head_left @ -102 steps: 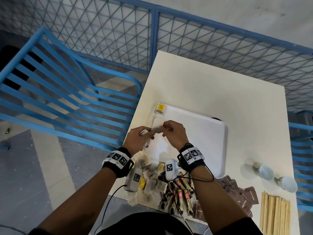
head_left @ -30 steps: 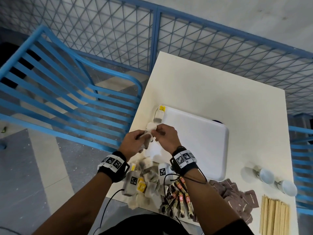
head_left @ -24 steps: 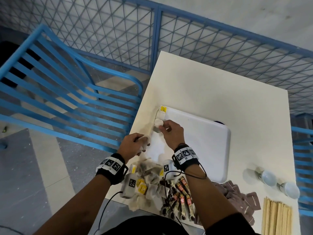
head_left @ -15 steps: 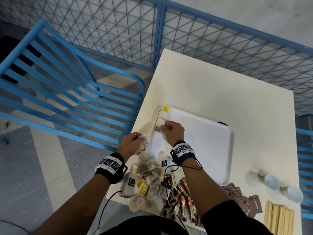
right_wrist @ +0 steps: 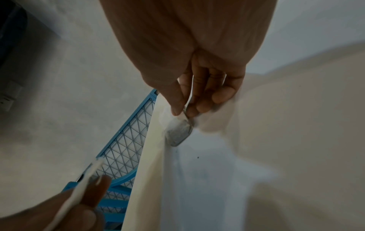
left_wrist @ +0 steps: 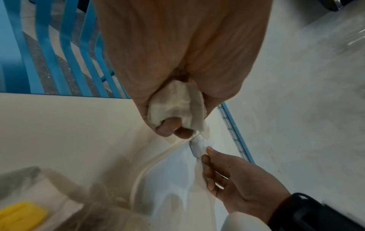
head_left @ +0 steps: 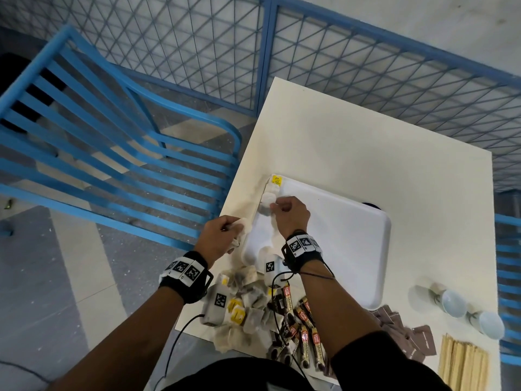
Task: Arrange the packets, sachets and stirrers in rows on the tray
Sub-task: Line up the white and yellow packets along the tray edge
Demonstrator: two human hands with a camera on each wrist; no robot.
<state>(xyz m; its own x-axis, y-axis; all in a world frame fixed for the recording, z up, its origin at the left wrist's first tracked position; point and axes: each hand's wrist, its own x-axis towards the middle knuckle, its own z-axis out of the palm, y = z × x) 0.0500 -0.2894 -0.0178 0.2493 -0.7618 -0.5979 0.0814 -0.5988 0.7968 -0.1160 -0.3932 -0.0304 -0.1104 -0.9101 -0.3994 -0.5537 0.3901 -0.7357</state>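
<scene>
Left hand (head_left: 220,238) sits off the tray's left edge, fingers curled round a bunch of white sachets (left_wrist: 175,101). White tray (head_left: 352,249) holds two sachets in a column at its far-left corner; right hand (head_left: 290,213) pinches the nearer tray sachet (right_wrist: 178,133). Loose tea bags (head_left: 248,309) and stick packets (head_left: 301,320) are piled near the table edge, brown packets (head_left: 417,337) and wooden stirrers (head_left: 462,365) at right.

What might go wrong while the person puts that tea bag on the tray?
The right hand pinches a tea bag right at the tray's left rim, so it may slip over the edge onto the table. It could also nudge the tea bag already placed out of line. The left hand bunches up another bag, which may crumple or tear.
</scene>
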